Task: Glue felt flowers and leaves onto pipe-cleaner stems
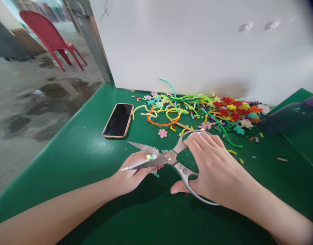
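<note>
Over the green table (pixel 131 217), the right hand (pixel 217 166) grips parted scissors (pixel 167 157) at fuzzy stems (pixel 153 157) pinched in the left hand (pixel 129 175), trimming seemingly in hand, the blades needing careful closing next.

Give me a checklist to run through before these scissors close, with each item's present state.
1. Scissors gripped: ok; the right hand has them by the handles.
2. Blades open: ok; they stand spread apart.
3. Small pastel pieces steadied: ok; the left hand appears to hold them, their tips showing between the blades.
4. Left hand well away from the blades: not ok; in this view they overlap, and the true gap is hidden.
5. Pieces lined up with the cutting edges: cannot tell; too small and blurred.
6. Phone out of the blades' way: ok; it lies flat on the green table, beyond the left hand.
</note>
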The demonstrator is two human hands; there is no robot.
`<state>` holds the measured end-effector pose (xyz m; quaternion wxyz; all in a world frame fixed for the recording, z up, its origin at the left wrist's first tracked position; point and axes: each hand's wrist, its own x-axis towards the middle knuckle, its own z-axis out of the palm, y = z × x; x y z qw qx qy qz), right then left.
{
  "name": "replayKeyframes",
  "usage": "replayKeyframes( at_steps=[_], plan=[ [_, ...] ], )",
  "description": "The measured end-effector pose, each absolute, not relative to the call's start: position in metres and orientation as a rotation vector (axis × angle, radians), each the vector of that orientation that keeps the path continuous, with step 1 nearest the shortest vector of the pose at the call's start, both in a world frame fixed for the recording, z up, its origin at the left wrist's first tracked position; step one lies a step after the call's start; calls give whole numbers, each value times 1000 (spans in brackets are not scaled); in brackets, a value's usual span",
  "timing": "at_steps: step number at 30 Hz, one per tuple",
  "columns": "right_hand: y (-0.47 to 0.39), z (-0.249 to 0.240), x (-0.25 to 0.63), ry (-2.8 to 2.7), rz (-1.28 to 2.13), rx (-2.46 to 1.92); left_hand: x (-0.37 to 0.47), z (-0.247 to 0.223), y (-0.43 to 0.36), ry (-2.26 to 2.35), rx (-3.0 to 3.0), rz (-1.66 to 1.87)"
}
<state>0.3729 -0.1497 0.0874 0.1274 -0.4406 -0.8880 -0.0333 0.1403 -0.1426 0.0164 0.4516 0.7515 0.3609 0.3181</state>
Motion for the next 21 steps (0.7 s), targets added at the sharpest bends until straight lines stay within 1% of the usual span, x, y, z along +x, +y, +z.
replayKeyframes(
  at_steps=[9,16,21],
  plan=[
    [-147,89,375,-2561,-95,-1280,146,20,-142,833,1581,866],
    [-125,110,382,-2477,-189,-1393,159,59,-116,843,1591,888],
    [-92,119,394,-2516,-78,-1455,179,71,-79,790,1689,929]
  ],
)
